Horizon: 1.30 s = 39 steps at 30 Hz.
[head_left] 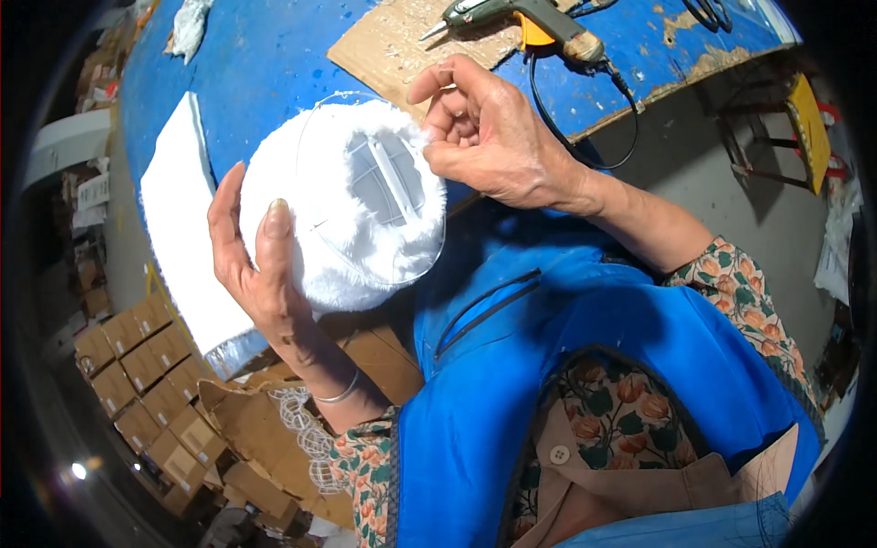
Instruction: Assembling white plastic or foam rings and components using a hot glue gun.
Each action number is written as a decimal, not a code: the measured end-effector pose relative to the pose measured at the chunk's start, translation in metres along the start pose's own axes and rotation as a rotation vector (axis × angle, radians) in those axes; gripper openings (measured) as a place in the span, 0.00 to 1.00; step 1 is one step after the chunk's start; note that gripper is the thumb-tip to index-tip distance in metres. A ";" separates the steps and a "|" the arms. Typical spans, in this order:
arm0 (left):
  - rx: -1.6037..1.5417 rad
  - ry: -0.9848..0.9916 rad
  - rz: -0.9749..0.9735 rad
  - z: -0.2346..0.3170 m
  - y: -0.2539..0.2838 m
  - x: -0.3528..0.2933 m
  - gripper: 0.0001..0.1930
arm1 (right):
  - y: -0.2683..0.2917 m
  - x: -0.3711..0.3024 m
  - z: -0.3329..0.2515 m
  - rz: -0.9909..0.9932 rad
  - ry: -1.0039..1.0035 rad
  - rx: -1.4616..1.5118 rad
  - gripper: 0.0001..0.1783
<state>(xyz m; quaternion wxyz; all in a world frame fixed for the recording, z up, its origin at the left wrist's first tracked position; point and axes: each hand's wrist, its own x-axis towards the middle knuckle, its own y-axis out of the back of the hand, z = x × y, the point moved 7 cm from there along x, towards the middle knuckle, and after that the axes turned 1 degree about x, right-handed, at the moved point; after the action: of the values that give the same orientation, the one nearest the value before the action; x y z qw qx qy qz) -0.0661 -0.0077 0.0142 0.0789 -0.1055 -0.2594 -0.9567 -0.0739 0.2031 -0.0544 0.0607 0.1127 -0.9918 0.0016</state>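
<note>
A round, white plush-covered piece (315, 210) leans at the table's edge in front of me. Its oval opening shows a grey inside with thin wires and a pale bar (393, 178) across it. A thin wire or strand curves around the plush. My left hand (260, 260) steadies the piece from the left, thumb on the fur and fingers along its side. At the upper right rim of the opening, my right hand (484, 137) is closed in a pinch at the fur's edge. What lies between its fingertips is too small to make out.
On the blue table (265, 55), a glue gun (521, 23) with an orange trigger rests on cardboard (379, 50), its black cable (548, 119) hanging over the edge. White fabric (187, 228) lies left. Boxes (146, 356) are stacked below; a yellow stool (804, 132) stands right.
</note>
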 end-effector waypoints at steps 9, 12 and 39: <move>0.052 0.024 -0.004 0.009 -0.003 0.000 0.30 | -0.004 0.001 0.002 -0.018 -0.115 0.201 0.17; 0.033 -0.025 0.024 -0.001 0.002 -0.002 0.30 | 0.004 -0.003 -0.010 0.015 -0.009 0.048 0.17; 0.008 -0.014 0.028 -0.001 0.001 -0.005 0.30 | -0.014 -0.021 -0.037 0.016 0.338 -0.621 0.26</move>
<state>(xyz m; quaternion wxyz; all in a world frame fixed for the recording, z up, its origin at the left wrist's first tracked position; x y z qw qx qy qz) -0.0611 -0.0087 0.0131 0.0909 -0.1154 -0.2620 -0.9538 -0.0460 0.1944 -0.0203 0.2552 0.0791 -0.9217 -0.2811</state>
